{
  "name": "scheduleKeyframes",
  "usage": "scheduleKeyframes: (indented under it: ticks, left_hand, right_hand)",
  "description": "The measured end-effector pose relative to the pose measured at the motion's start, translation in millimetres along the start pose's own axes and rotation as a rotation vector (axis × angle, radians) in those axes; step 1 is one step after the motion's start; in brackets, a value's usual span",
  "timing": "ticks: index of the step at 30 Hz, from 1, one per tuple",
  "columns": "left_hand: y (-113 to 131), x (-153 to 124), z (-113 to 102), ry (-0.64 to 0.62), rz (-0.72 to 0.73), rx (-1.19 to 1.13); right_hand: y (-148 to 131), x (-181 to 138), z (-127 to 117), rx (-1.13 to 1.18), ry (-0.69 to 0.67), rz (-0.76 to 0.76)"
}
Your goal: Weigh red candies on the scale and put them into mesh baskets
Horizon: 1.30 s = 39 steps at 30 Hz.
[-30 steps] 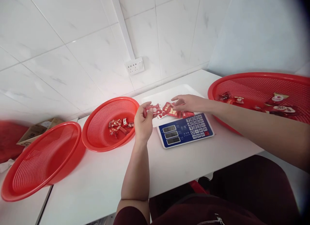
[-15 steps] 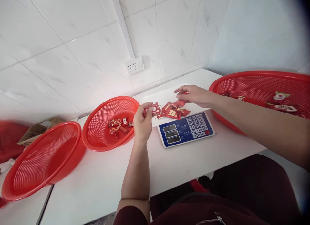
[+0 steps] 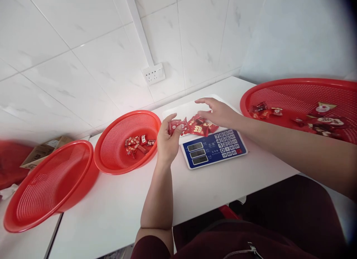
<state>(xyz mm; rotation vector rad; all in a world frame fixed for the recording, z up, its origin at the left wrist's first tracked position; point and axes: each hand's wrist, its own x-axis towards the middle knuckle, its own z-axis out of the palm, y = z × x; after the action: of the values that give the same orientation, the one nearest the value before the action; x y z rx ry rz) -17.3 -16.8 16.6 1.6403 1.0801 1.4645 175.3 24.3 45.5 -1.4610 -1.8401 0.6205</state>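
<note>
My left hand (image 3: 167,141) holds a small red wrapped candy (image 3: 175,125) between thumb and fingers, beside the left edge of a white scale tray (image 3: 181,110). A small heap of red candies (image 3: 199,127) lies on that tray. My right hand (image 3: 219,112) hovers over the heap with fingers spread, its fingertips touching the candies. The scale's blue keypad panel (image 3: 213,149) faces me. A middle red basket (image 3: 126,140) left of my left hand holds several red candies (image 3: 138,145).
A large red basket (image 3: 301,99) at the right holds scattered wrapped sweets. Another red basket (image 3: 47,182) sits tilted at the left table edge. A cardboard box (image 3: 41,151) lies behind it. A wall socket (image 3: 153,73) is above the table.
My right hand lowered back onto the candy heap with fingers spread. My left hand shifted slightly right toward the tray, still holding its candy.
</note>
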Motion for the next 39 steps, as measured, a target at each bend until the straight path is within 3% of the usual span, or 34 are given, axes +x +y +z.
scheduleKeyframes:
  ticks: [5,7,12,16,21,27,35,39]
  left_hand:
    - [1,-2,5,-0.084,-0.039,-0.120]
    - [2,-2,6,-0.113,-0.064,-0.175]
    - [3,-3,9,-0.123,-0.111,-0.228]
    - [3,-3,7,-0.121,-0.161,-0.068]
    - [5,-2,2,-0.031,-0.108,0.118]
    - [8,-1,-1,-0.010,-0.091,0.141]
    - [12,-1,-2,0.000,-0.097,0.138]
    - [10,0,-1,0.024,-0.077,0.102]
  right_hand:
    - [-14,-21,1,0.257,-0.335,-0.047]
    - [-14,-25,2,0.290,-0.367,-0.072]
    - [-12,-24,-2,0.318,-0.280,-0.024]
    - [-11,-18,-5,0.248,-0.257,0.007]
    - [2,-5,-4,0.277,-0.114,0.135]
    - [19,0,-14,0.330,-0.021,0.257]
    - [24,-39,-52,0.031,-0.029,0.240]
    - [25,-70,-79,-0.046,0.066,0.227]
